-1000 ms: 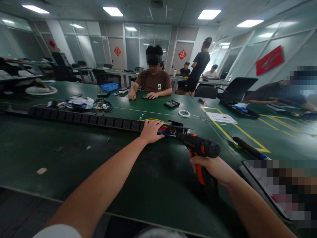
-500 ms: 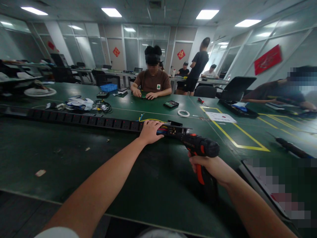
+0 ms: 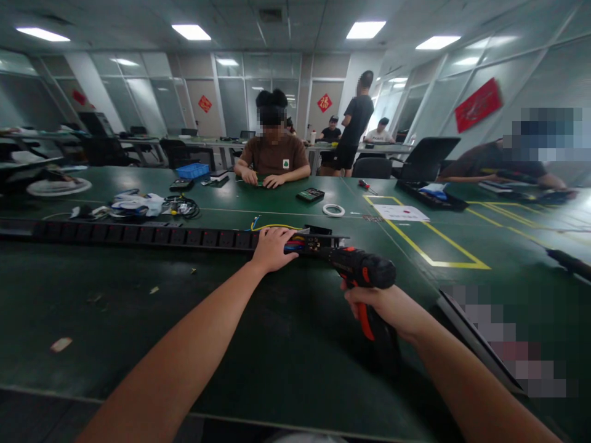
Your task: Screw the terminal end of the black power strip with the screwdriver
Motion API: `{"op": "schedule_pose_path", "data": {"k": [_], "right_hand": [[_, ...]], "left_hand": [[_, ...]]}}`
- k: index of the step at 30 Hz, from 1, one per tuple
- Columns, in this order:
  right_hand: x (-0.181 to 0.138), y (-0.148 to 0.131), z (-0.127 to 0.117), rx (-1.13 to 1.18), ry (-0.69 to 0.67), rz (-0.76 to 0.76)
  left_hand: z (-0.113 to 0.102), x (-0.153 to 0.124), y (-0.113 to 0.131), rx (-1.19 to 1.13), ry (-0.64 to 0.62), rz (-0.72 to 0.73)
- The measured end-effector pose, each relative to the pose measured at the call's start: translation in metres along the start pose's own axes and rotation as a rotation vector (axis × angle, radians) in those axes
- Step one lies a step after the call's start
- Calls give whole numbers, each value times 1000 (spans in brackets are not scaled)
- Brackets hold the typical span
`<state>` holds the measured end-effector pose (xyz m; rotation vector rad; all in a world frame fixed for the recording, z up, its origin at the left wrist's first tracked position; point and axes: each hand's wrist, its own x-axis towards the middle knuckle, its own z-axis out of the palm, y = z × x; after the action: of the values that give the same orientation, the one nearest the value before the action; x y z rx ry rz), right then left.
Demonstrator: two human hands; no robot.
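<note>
A long black power strip with a row of sockets lies across the green table. My left hand is closed over the strip near its right end, fingers on top and thumb on the near side. Beside the thumb, red and blue wires show inside the open end section. Yellow and blue wires stick out behind the strip. My right hand grips a black and orange cordless drill by its handle. Its nose points left and meets the strip's open end; the bit's tip is hard to make out.
Cables and plastic bags lie behind the strip, near a blue basket. A white ring-shaped roll and a paper sheet lie farther right. Across the table sits a person. Another drill-like tool rests at right.
The camera view has turned slightly, so the scene sits farther left in the picture. Both hands keep their hold, and the drill stays against the strip's end.
</note>
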<state>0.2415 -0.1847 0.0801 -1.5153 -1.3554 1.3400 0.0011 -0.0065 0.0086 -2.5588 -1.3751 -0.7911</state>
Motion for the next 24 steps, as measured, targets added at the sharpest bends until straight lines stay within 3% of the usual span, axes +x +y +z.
{"op": "schedule_pose_path", "data": {"k": [24], "right_hand": [[4, 3, -4, 20, -22, 1]], "left_hand": [[1, 0, 0, 14, 0, 4]]}}
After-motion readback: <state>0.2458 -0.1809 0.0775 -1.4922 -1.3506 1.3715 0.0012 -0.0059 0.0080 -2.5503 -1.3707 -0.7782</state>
